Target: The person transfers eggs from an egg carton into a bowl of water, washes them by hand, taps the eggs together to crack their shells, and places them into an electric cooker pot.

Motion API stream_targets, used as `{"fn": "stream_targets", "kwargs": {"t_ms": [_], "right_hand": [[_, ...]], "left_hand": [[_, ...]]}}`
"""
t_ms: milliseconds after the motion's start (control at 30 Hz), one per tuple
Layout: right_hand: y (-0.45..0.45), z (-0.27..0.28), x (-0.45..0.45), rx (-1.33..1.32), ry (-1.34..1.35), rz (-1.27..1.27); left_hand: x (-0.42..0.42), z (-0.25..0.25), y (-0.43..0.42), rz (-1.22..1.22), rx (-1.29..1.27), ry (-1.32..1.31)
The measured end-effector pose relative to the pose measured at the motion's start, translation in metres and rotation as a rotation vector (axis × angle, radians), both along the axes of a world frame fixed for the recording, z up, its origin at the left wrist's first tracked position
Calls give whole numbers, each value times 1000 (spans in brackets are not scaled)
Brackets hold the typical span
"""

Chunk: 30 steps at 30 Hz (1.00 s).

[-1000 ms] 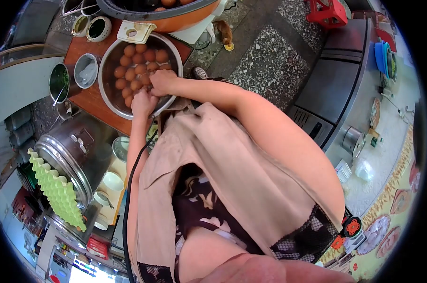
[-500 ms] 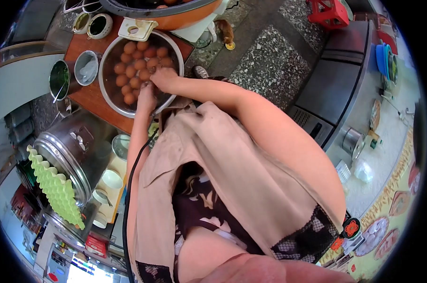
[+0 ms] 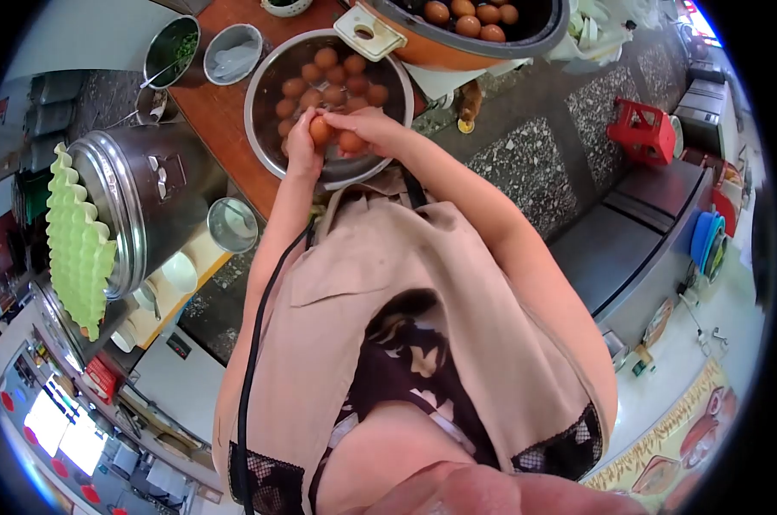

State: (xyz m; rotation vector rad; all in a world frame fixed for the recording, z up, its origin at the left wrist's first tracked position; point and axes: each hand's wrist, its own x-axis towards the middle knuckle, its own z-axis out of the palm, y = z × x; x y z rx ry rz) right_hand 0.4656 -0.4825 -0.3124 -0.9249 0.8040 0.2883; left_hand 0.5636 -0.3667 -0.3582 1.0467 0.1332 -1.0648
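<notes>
Over a metal basin [image 3: 250,116] of brown eggs lying in water, both my hands are together near its front rim. My left hand [image 3: 302,150] is closed around a brown egg [image 3: 320,131]. Fingers of my right hand [image 3: 369,127] reach across to that same egg from the other side. A second egg [image 3: 350,142] shows under my right palm, seemingly cupped there. Several more eggs [image 3: 326,58] sit behind my hands in the basin.
Beyond the basin stands an orange pot [image 3: 431,47] with eggs inside. Left of it are a bowl of chopped greens [image 3: 182,51] and a white-lined container [image 3: 234,56]. A large steel pot [image 3: 165,184] and green egg tray [image 3: 72,232] are at left; a red stool [image 3: 641,133] stands right.
My hands have come up from among the eggs and now hold an egg between them. The view has turned, bringing more of the orange pot's eggs into sight.
</notes>
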Motion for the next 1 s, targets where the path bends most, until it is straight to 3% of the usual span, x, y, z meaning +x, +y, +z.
{"fn": "stream_targets", "kwargs": {"t_ms": [67, 100, 233, 267, 333, 367, 400, 433, 467, 500, 533, 600, 633, 700, 800, 833, 1000], "right_hand": [[-2, 15, -1, 31, -41, 25], [-1, 21, -1, -8, -36, 37], [-15, 51, -1, -133, -91, 98], [-16, 83, 0, -295, -142, 68], [-39, 140, 1, -503, -277, -5], [-61, 149, 1, -635, -388, -42], [-88, 153, 7, -927, -505, -134], [-121, 158, 12, -1288, -339, -48], [-132, 195, 21, -1188, -230, -123], [-154, 194, 27, -1301, -178, -152], [-186, 178, 30, -1292, -180, -141], [-251, 138, 35, -1528, 116, 33], [-272, 125, 36, -1524, 112, 42], [-299, 105, 40, -1423, 373, 248], [-308, 98, 53, -1219, 421, 346], [-299, 112, 55, -1057, 582, 299], [-298, 101, 52, -1072, 553, 255]], "left_hand": [[-9, 9, -3, -4, -53, -71], [-11, 13, -4, -68, -106, -256], [-16, 62, -12, 19, -236, -190], [-13, 75, -14, 73, -266, -98], [4, 68, -7, 77, -200, -157], [10, 71, -4, 73, -119, -281], [17, 66, 1, 63, 24, -405], [23, 58, 9, 36, 91, -455], [28, 51, 17, 5, 157, -506], [30, 45, 23, -14, 202, -549], [28, 36, 29, -7, 213, -543], [22, 18, 36, -22, 321, -831], [16, 18, 38, -67, 406, -891], [3, 16, 42, -187, 531, -1120], [-16, 19, 38, -481, 651, -1436], [-22, 15, 34, -576, 722, -1418], [-32, 14, 13, -956, 902, -1305]]}}
